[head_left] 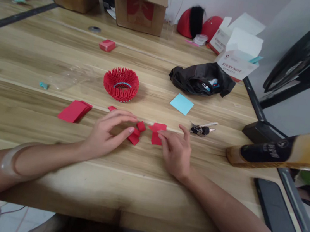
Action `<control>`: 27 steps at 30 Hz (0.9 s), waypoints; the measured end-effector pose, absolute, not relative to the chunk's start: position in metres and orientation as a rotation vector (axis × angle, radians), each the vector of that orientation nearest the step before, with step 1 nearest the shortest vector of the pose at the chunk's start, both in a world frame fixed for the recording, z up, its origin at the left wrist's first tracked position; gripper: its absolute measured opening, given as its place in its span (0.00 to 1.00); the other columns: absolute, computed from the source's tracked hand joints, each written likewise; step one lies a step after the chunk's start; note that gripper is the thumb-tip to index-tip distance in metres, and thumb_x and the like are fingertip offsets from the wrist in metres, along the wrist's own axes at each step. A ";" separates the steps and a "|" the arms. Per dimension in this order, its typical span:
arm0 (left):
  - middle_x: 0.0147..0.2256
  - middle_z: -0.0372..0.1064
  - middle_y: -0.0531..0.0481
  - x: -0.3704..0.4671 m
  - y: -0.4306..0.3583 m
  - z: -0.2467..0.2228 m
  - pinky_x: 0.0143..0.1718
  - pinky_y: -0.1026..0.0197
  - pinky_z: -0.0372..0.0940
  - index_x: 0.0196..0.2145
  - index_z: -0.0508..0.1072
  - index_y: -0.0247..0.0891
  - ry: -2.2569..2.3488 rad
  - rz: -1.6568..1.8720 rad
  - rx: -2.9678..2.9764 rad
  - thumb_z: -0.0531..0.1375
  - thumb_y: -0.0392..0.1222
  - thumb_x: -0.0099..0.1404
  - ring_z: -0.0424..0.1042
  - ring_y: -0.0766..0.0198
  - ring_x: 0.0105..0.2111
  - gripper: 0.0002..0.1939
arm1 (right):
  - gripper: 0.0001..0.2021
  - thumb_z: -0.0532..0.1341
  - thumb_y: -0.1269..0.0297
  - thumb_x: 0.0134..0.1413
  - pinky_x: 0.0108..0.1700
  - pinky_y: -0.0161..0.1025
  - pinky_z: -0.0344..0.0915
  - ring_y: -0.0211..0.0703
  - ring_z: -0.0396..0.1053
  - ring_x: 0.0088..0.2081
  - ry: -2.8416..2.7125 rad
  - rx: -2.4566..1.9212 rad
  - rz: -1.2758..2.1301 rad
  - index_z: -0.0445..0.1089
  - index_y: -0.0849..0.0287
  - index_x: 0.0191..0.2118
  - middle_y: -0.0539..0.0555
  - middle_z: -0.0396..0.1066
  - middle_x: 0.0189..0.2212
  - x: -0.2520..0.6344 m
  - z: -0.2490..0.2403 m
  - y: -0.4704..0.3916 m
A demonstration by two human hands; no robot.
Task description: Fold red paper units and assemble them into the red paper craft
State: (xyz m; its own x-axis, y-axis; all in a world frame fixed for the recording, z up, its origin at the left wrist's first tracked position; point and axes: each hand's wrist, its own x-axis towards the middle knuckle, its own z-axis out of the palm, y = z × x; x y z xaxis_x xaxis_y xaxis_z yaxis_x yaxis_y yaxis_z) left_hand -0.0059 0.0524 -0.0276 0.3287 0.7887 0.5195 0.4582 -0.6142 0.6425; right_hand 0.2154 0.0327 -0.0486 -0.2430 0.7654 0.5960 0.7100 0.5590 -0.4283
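Note:
My left hand [107, 134] rests beside several small red paper pieces [134, 138], its thumb and fingers apart and nothing held between them. In my right hand [176, 147], the thumb and index finger pinch a small red paper piece [153, 128] above a red paper sheet [157, 138] on the table. A stack of red paper [73, 111] lies to the left of my left hand. Behind my hands stands a round red folded-paper bowl [121, 84] with a light blue band inside.
A blue paper sheet [182, 104], keys [202, 129] and a black bag [202, 79] lie beyond my right hand. At the right are a bottle [281, 151] and a phone [279, 218]. Cardboard boxes [139, 11] line the back.

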 end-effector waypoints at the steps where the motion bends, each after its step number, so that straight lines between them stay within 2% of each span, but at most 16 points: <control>1: 0.41 0.72 0.46 -0.006 0.051 -0.026 0.47 0.52 0.66 0.42 0.72 0.40 1.051 1.233 2.233 0.59 0.35 0.61 0.70 0.58 0.43 0.10 | 0.06 0.57 0.72 0.57 0.57 0.50 0.53 0.40 0.75 0.32 -1.949 -1.122 0.076 0.71 0.55 0.34 0.51 0.78 0.30 0.216 -0.049 0.031; 6: 0.35 0.74 0.47 -0.002 0.044 -0.019 0.42 0.54 0.69 0.40 0.72 0.39 0.693 1.208 2.386 0.62 0.34 0.59 0.72 0.59 0.38 0.10 | 0.07 0.61 0.74 0.53 0.50 0.49 0.62 0.41 0.75 0.32 -1.873 -0.872 0.289 0.71 0.53 0.34 0.50 0.77 0.28 0.207 -0.044 0.020; 8: 0.35 0.74 0.46 0.000 0.040 -0.019 0.40 0.57 0.70 0.40 0.72 0.38 0.648 1.166 2.386 0.62 0.36 0.59 0.73 0.60 0.37 0.10 | 0.06 0.61 0.73 0.53 0.41 0.44 0.68 0.41 0.74 0.31 -1.775 -0.837 0.492 0.71 0.55 0.34 0.51 0.76 0.26 0.201 -0.041 0.016; 11: 0.33 0.75 0.46 0.004 0.036 -0.022 0.36 0.62 0.71 0.38 0.73 0.36 0.682 1.124 2.334 0.64 0.37 0.58 0.74 0.62 0.33 0.09 | 0.04 0.62 0.71 0.52 0.35 0.38 0.70 0.40 0.74 0.31 -1.635 -0.843 0.747 0.72 0.56 0.33 0.53 0.76 0.27 0.194 -0.038 0.010; 14: 0.27 0.74 0.50 0.006 0.035 -0.024 0.28 0.68 0.68 0.33 0.74 0.37 0.710 0.998 2.223 0.63 0.37 0.59 0.73 0.67 0.26 0.03 | 0.02 0.65 0.70 0.48 0.33 0.35 0.71 0.40 0.74 0.30 -1.521 -0.896 0.877 0.73 0.56 0.31 0.52 0.76 0.27 0.191 -0.040 0.007; 17: 0.24 0.74 0.51 0.006 0.034 -0.023 0.24 0.70 0.66 0.29 0.75 0.36 0.800 0.963 2.142 0.61 0.37 0.60 0.71 0.69 0.22 0.04 | 0.08 0.68 0.67 0.44 0.33 0.35 0.71 0.39 0.74 0.28 -1.392 -0.978 1.062 0.73 0.57 0.34 0.51 0.77 0.27 0.190 -0.044 0.009; 20: 0.25 0.75 0.51 0.006 0.035 -0.024 0.24 0.70 0.67 0.30 0.76 0.35 0.995 0.986 2.039 0.61 0.37 0.59 0.72 0.68 0.22 0.04 | 0.14 0.68 0.64 0.42 0.35 0.37 0.71 0.42 0.75 0.31 -1.302 -1.034 1.287 0.72 0.58 0.39 0.53 0.78 0.30 0.189 -0.048 0.014; 23: 0.28 0.76 0.51 0.006 0.036 -0.027 0.26 0.69 0.69 0.32 0.76 0.35 1.064 1.009 1.910 0.61 0.37 0.58 0.73 0.68 0.24 0.04 | 0.14 0.67 0.63 0.43 0.37 0.40 0.71 0.43 0.75 0.34 -1.242 -1.035 1.404 0.72 0.59 0.39 0.55 0.78 0.34 0.189 -0.049 0.018; 27: 0.26 0.75 0.51 0.006 0.036 -0.029 0.25 0.71 0.68 0.30 0.74 0.34 1.048 1.018 1.857 0.61 0.36 0.58 0.71 0.69 0.23 0.03 | 0.14 0.68 0.61 0.41 0.33 0.37 0.69 0.39 0.72 0.27 -1.226 -1.077 1.418 0.72 0.60 0.36 0.52 0.77 0.27 0.189 -0.047 0.020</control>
